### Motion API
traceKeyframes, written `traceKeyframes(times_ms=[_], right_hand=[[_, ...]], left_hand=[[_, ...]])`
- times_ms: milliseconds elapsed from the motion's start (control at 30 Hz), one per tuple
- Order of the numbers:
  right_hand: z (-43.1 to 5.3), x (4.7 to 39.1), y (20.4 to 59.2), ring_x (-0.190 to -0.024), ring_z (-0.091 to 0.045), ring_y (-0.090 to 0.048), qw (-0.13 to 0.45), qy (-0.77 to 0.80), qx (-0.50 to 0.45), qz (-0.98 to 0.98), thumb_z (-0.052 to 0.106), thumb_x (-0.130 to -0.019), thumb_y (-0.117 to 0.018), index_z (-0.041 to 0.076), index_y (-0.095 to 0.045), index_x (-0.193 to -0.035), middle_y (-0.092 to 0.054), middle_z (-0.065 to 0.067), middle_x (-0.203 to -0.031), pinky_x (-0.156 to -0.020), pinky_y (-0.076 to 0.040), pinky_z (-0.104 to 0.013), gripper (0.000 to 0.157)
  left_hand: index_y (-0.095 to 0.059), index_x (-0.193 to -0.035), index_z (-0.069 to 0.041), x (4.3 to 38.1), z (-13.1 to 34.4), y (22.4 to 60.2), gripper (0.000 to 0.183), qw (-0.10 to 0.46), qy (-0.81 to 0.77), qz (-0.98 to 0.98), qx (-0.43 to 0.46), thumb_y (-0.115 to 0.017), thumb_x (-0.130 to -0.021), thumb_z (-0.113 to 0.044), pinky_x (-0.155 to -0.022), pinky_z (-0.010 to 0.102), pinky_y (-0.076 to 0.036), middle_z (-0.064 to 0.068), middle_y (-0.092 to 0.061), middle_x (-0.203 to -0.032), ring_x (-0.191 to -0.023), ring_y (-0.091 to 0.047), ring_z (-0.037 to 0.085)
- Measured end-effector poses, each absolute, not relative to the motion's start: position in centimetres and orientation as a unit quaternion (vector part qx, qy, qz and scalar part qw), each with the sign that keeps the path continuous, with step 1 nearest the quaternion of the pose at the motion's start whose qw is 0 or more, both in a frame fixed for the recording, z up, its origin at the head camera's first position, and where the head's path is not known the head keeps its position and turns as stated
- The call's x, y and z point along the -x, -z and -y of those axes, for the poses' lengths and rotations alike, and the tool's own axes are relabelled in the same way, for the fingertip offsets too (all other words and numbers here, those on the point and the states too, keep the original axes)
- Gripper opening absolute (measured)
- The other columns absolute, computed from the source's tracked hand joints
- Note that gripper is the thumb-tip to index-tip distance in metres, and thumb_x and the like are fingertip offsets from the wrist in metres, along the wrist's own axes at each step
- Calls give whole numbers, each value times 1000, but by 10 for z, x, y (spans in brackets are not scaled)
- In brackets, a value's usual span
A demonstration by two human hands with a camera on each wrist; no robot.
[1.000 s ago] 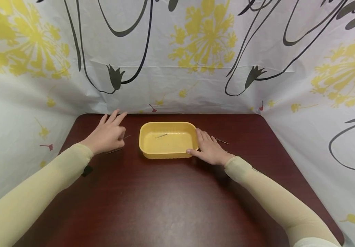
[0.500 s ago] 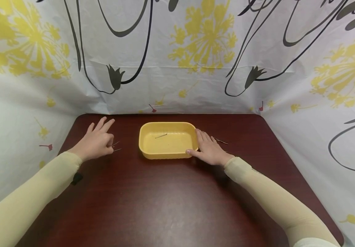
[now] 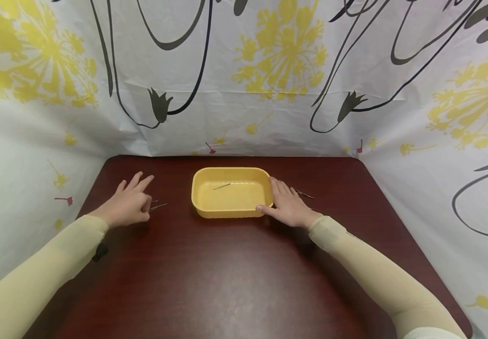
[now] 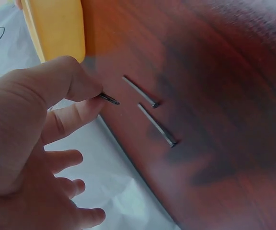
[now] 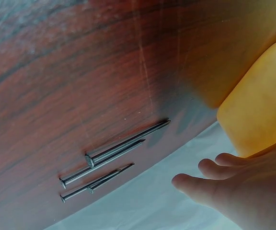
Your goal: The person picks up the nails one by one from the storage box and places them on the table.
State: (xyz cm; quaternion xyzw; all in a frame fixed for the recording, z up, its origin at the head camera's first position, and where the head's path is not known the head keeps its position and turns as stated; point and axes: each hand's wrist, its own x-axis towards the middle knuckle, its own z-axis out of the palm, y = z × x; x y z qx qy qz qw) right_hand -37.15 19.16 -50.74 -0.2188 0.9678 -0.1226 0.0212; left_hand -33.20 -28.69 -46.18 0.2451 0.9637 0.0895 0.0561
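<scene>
In the head view my left hand [image 3: 126, 205] is over the left part of the table. Its thumb and index finger pinch a nail [image 4: 109, 98], of which only a short dark end shows in the left wrist view; the other fingers spread outward. Two nails lie beside it on the tabletop, a nearer nail [image 4: 140, 91] and a longer-looking nail [image 4: 157, 125]. A yellow plastic tray [image 3: 227, 213] stands at the table's middle, with one nail [image 3: 221, 187] inside. Against the tray's right end rests my right hand [image 3: 291, 207], fingers extended along the wall, thumb at the front rim.
Several nails [image 5: 114, 148] lie on the table to the right of the right hand. The dark red wooden table [image 3: 227, 282] meets a patterned white cloth [image 3: 244, 122] at its back and sides. A small black object [image 3: 100, 252] shows under the left forearm.
My left hand has moved left and toward me, lower over the nails, with the pinched nail still in its fingers. The right hand and the tray stay put.
</scene>
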Motion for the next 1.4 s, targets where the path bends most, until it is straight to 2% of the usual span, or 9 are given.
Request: traceKeyframes(times_ms=[433, 700, 1000, 1133, 1233, 1400], right_hand=[[-191, 372, 510, -151, -31, -18, 17, 133, 223, -965, 72, -92, -52, 6, -3, -162, -17, -13, -165, -112, -21, -67, 108], [-193, 372, 511, -151, -30, -17, 16, 130, 225, -965, 83, -87, -41, 7, -3, -162, -16, -12, -166, -112, -21, -66, 113], [-193, 373, 512, -151, -29, -17, 13, 134, 223, -965, 76, -90, -48, 7, -4, -162, -17, -12, -166, -112, -22, -66, 109], [-192, 373, 511, -151, -29, -17, 14, 134, 223, -965, 79, -89, -45, 7, -4, -162, -17, -11, -166, -112, -22, -65, 111], [-193, 372, 510, -151, -29, -17, 14, 129, 225, -966, 85, -86, -39, 7, -4, -162, -16, -11, -166, -112, -22, -65, 115], [-193, 372, 509, -151, -30, -17, 18, 129, 224, -966, 85, -87, -39, 8, -1, -162, -15, -11, -166, -112, -22, -65, 114]], left_hand=[[-56, -60, -22, 322, 295, 481, 32, 72, -81, -962, -250, -77, -80, -10, -103, 80, -10, 28, -22, -160, -148, 1, 52], [-54, -59, -22, 318, 298, 495, 34, 77, -56, -964, -249, -78, -80, -10, -103, 80, -11, 29, -23, -159, -147, -2, 53], [-52, -59, -21, 315, 298, 501, 36, 69, -39, -966, -246, -81, -80, -14, -103, 80, -11, 29, -24, -159, -146, -6, 54], [-52, -59, -21, 314, 299, 501, 36, 63, -42, -967, -243, -80, -80, -14, -102, 80, -11, 29, -24, -159, -146, -6, 54], [-52, -59, -21, 313, 299, 500, 35, 58, -44, -968, -241, -80, -80, -15, -102, 80, -11, 29, -24, -159, -146, -7, 54], [-52, -59, -21, 313, 299, 499, 35, 55, -45, -968, -241, -80, -80, -14, -102, 80, -11, 30, -24, -159, -146, -7, 54]])
